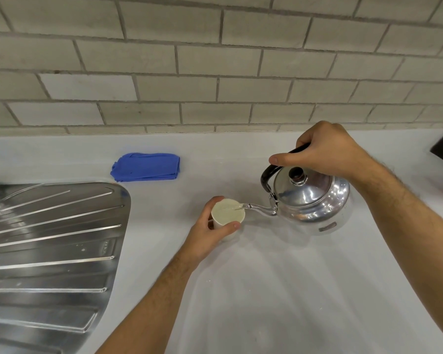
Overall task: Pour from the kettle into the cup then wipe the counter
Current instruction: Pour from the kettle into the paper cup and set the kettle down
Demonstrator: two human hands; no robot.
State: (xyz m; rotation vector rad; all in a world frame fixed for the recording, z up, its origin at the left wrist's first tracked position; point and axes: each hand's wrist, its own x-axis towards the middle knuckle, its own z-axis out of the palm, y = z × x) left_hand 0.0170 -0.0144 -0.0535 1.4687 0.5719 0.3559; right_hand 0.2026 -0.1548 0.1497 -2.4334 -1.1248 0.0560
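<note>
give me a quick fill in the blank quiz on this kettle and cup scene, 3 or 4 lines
1. The right hand grips the kettle by its black ____.
2. The left hand steadies the white ____ under the spout.
3. The folded cloth near the wall is ____ in colour.
4. The metal draining board lies to the ____ of the left hand.

Missing words: handle; cup; blue; left

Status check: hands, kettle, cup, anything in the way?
Right hand gripping shiny steel kettle by black handle, spout over white cup. Left hand steadying cup. Folded blue cloth untouched. Nothing blocking.
</note>
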